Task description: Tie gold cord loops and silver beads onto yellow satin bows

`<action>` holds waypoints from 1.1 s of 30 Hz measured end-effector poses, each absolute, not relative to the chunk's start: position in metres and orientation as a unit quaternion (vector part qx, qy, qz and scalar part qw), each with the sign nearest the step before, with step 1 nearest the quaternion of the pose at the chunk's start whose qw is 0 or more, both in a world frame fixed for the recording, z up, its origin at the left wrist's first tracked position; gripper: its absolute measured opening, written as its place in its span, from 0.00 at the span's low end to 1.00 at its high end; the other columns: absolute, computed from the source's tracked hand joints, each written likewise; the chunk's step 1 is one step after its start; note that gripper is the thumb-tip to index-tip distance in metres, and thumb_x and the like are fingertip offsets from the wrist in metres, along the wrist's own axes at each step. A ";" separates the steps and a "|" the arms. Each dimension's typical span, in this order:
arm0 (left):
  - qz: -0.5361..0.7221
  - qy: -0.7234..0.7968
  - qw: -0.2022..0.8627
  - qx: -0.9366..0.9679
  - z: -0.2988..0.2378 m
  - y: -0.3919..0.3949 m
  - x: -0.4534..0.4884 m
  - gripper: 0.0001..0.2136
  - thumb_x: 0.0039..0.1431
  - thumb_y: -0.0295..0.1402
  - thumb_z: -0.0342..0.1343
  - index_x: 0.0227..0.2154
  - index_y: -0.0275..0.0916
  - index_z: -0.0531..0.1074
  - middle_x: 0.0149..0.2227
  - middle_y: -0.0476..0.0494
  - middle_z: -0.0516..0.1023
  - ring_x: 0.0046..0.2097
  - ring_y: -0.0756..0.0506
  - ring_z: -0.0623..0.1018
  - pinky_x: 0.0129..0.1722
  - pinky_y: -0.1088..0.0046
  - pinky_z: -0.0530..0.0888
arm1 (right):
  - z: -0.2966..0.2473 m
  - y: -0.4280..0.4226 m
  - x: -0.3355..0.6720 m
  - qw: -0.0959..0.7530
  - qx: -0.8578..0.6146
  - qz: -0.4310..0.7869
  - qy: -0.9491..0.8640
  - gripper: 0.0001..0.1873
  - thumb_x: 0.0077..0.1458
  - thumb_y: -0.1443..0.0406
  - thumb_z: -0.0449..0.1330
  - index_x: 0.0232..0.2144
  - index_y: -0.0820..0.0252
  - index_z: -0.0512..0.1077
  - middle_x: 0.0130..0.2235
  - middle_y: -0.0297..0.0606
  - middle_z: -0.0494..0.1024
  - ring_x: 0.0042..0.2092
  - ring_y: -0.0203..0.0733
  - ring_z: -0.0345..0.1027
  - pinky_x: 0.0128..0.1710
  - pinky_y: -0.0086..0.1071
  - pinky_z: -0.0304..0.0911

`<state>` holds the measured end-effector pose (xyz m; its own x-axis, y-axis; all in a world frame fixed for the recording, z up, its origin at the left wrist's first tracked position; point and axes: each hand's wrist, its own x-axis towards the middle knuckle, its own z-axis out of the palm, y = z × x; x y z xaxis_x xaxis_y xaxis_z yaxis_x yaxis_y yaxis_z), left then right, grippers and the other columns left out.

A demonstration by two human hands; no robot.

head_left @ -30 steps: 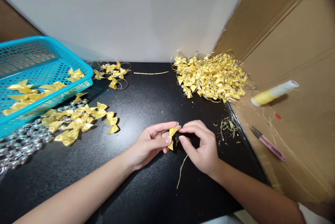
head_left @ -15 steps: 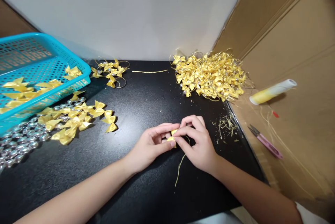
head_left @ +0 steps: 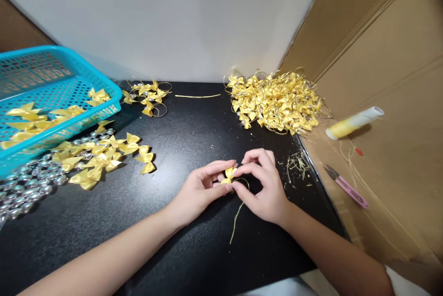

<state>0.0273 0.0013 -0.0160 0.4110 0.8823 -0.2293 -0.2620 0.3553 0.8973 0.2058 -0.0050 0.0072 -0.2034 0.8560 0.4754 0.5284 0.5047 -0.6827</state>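
Note:
A small yellow ribbon bow (head_left: 229, 177) sits between the thumb and fingers of my left hand (head_left: 202, 187). My right hand (head_left: 265, 187) is at the bow's right side, its thumb and index fingertips close around a thin gold cord (head_left: 236, 222). The cord curves in a loop beside the bow, and its loose end hangs down over the black table (head_left: 194, 250). Exactly where the cord meets the bow is partly hidden by my fingertips.
A blue basket (head_left: 86, 72) with bows stands left, near loose bows (head_left: 104, 160) and silver beads (head_left: 31, 185). Finished-looking looped bows (head_left: 277, 102) are heaped back right. Cord scraps (head_left: 297, 166), pink-handled snips (head_left: 348, 190) and a tube (head_left: 355, 123) lie right.
My right fingertips have spread slightly and shifted right, uncovering more of the bow. My left hand keeps its hold on it. The view has shifted slightly.

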 end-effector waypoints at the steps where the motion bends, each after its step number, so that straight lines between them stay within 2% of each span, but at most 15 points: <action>1: 0.401 0.378 0.721 0.421 -0.016 0.000 0.028 0.17 0.50 0.29 0.68 0.45 0.45 0.80 0.45 0.45 0.74 0.40 0.50 0.72 0.42 0.73 0.72 | 0.007 -0.005 0.206 0.425 -0.461 0.185 -0.756 0.04 0.50 0.69 0.64 0.31 0.55 0.75 0.37 0.37 0.69 0.42 0.45 0.63 0.44 0.41 0.61; 6: 0.433 0.385 0.666 0.470 -0.014 -0.005 0.030 0.16 0.52 0.29 0.66 0.46 0.45 0.80 0.45 0.44 0.74 0.36 0.51 0.71 0.38 0.74 0.73 | 0.003 -0.004 0.204 0.410 -0.469 0.185 -0.760 0.05 0.52 0.70 0.64 0.30 0.54 0.76 0.37 0.37 0.71 0.43 0.45 0.63 0.45 0.43 0.61; 10: 0.446 0.393 0.635 0.493 -0.014 -0.007 0.030 0.16 0.53 0.28 0.65 0.46 0.43 0.79 0.44 0.42 0.75 0.37 0.50 0.72 0.40 0.72 0.74 | 0.001 -0.004 0.202 0.410 -0.465 0.187 -0.762 0.05 0.54 0.71 0.63 0.29 0.55 0.76 0.35 0.37 0.72 0.42 0.45 0.63 0.44 0.42 0.61; 16: 0.446 0.393 0.634 0.494 -0.013 -0.006 0.030 0.15 0.53 0.28 0.65 0.44 0.44 0.80 0.45 0.43 0.77 0.37 0.50 0.73 0.40 0.73 0.74 | -0.001 -0.007 0.200 0.399 -0.463 0.178 -0.771 0.06 0.58 0.71 0.60 0.30 0.56 0.72 0.35 0.37 0.72 0.42 0.44 0.63 0.44 0.40 0.59; 26: 0.422 0.433 0.629 0.488 -0.010 -0.004 0.032 0.09 0.52 0.31 0.66 0.37 0.38 0.81 0.42 0.40 0.81 0.39 0.46 0.77 0.40 0.70 0.75 | -0.008 -0.009 0.199 0.399 -0.448 0.105 -0.793 0.08 0.62 0.72 0.52 0.33 0.56 0.67 0.38 0.38 0.71 0.41 0.43 0.64 0.43 0.40 0.57; 29: 0.425 0.437 0.628 0.484 -0.012 -0.004 0.031 0.10 0.51 0.31 0.66 0.38 0.38 0.81 0.42 0.40 0.81 0.38 0.47 0.77 0.39 0.71 0.75 | -0.003 -0.009 0.201 0.412 -0.452 0.135 -0.780 0.06 0.62 0.71 0.54 0.34 0.56 0.67 0.38 0.37 0.70 0.42 0.43 0.64 0.44 0.39 0.57; 31: 0.430 0.436 0.633 0.474 -0.014 -0.004 0.031 0.11 0.51 0.31 0.66 0.39 0.38 0.81 0.43 0.41 0.80 0.37 0.48 0.77 0.38 0.73 0.75 | 0.002 -0.008 0.204 0.423 -0.452 0.165 -0.768 0.04 0.60 0.69 0.56 0.38 0.57 0.68 0.41 0.39 0.70 0.45 0.44 0.63 0.46 0.40 0.58; 33: 0.433 0.432 0.639 0.467 -0.015 -0.003 0.030 0.12 0.51 0.30 0.66 0.40 0.39 0.81 0.43 0.41 0.80 0.37 0.49 0.76 0.37 0.74 0.75 | 0.005 -0.006 0.207 0.432 -0.455 0.176 -0.758 0.09 0.57 0.67 0.60 0.41 0.57 0.69 0.43 0.41 0.70 0.47 0.46 0.63 0.47 0.41 0.59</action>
<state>0.0296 -0.0033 -0.0146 0.2514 0.9564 -0.1485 -0.1494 0.1899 0.9704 0.2067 -0.0062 0.0047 -0.2111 0.8428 0.4951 0.5378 0.5231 -0.6611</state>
